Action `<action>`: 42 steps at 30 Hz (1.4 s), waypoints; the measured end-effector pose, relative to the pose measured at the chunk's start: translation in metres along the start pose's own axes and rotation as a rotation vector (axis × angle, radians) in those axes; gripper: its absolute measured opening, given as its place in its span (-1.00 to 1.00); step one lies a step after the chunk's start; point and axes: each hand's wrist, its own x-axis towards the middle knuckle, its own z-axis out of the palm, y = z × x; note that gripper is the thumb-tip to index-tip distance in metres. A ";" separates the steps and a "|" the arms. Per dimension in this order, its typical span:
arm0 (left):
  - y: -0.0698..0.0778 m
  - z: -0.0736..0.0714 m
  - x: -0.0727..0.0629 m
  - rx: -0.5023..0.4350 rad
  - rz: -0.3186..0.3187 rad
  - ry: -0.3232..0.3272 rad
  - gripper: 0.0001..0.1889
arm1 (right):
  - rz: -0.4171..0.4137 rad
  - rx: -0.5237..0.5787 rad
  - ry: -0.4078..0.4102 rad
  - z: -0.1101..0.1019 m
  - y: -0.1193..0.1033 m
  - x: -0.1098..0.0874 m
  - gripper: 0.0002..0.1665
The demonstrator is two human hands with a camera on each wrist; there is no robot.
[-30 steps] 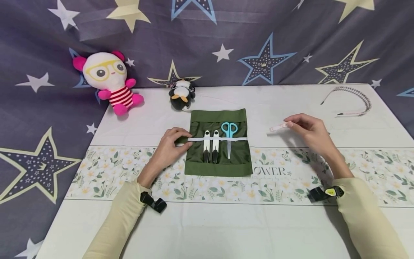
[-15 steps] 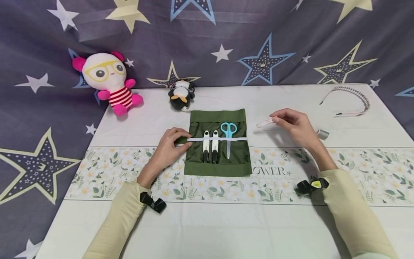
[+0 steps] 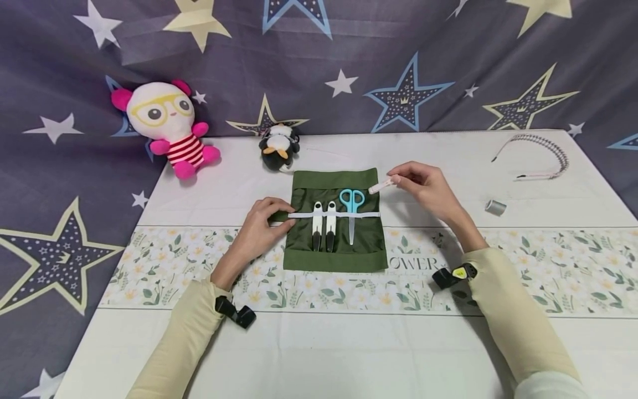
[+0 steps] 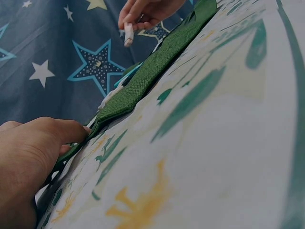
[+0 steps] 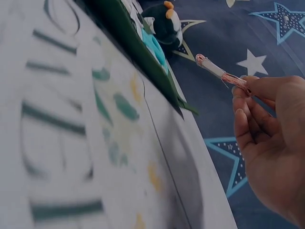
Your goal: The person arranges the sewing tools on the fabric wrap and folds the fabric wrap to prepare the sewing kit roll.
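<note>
A green fabric roll (image 3: 335, 261) lies unfolded on the table. Its white elastic band holds two white tools with black tips (image 3: 317, 226) and a pair of light blue scissors (image 3: 351, 200). At the roll's left edge, my left hand (image 3: 261, 224) pinches the green cloth between thumb and fingers, also visible in the left wrist view. My right hand (image 3: 423, 185) pinches one end of a small skein of pink thread (image 5: 221, 74) with a white paper band. In the head view the skein's free end overlaps the roll's upper right side, close to the scissor handles.
A grey thread spool (image 3: 495, 208) lies to the right of my right hand. Farther back are a headband (image 3: 553, 147), a penguin plush (image 3: 279, 147) and a pink and white plush (image 3: 174, 127). A starry curtain (image 3: 319, 66) hangs behind the table.
My right hand has moved left with the skein, from the table's right side to the roll's upper right edge. The grey spool has come into sight. My left hand stays put.
</note>
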 end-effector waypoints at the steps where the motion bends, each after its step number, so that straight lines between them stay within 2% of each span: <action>1: 0.000 0.000 0.000 0.000 0.000 0.000 -0.77 | -0.004 0.000 -0.005 0.002 -0.001 0.002 -0.81; 28: 0.002 0.000 0.000 -0.003 -0.002 0.003 -0.77 | -0.024 0.031 -0.239 0.068 -0.016 0.049 -0.76; 42: 0.002 0.000 0.000 0.002 -0.004 0.002 -0.78 | -0.036 -0.041 -0.332 0.091 -0.020 0.059 -0.75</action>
